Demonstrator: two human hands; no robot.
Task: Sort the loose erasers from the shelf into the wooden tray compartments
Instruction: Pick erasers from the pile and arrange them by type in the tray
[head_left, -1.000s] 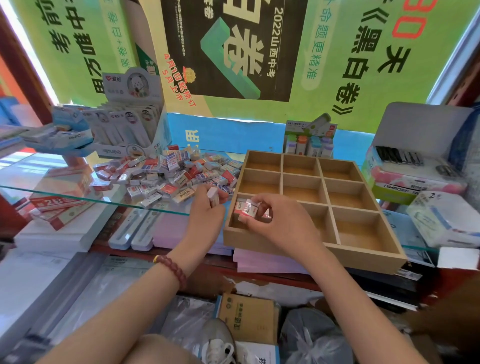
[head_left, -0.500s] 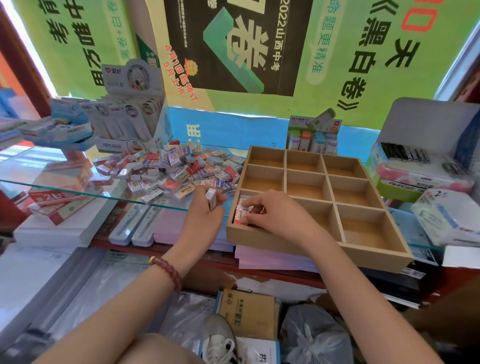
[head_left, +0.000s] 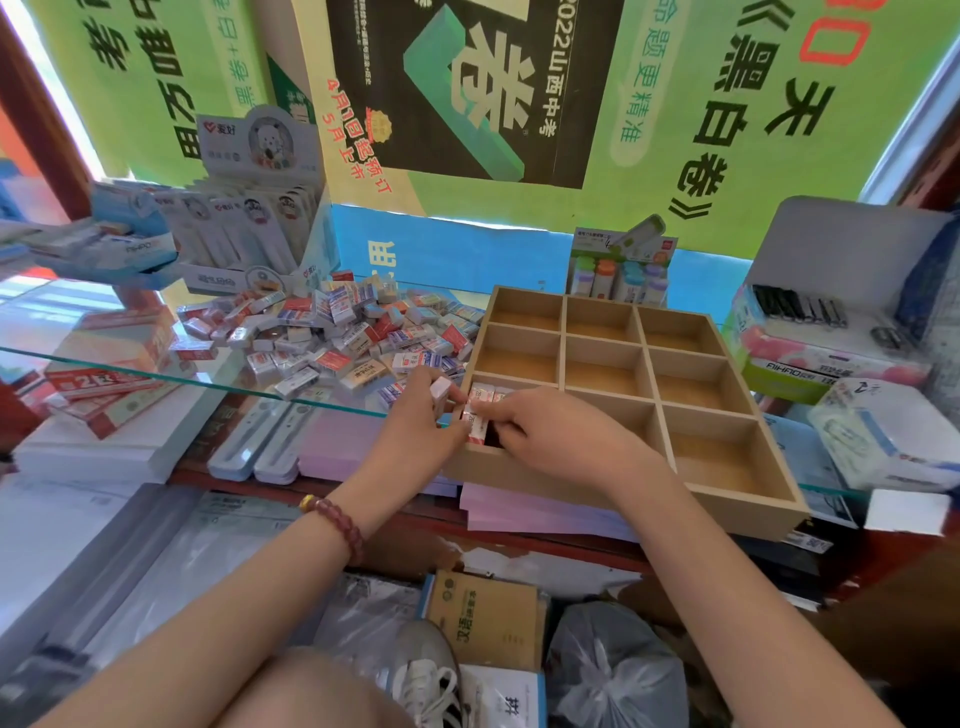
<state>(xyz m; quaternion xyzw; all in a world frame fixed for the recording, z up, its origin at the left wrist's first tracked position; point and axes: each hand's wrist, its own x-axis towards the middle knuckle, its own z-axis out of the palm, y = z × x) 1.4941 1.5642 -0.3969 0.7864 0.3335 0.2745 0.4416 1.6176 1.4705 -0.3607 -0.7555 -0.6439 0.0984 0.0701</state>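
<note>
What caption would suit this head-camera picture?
Right hand places erasers in the near-left compartment of the wooden tray; left hand holds another eraser.

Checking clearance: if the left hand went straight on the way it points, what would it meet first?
Probably the wooden tray's left wall, beside the near-left compartment. The left hand, gripping an eraser, is almost against it, though depth is unclear.
</note>
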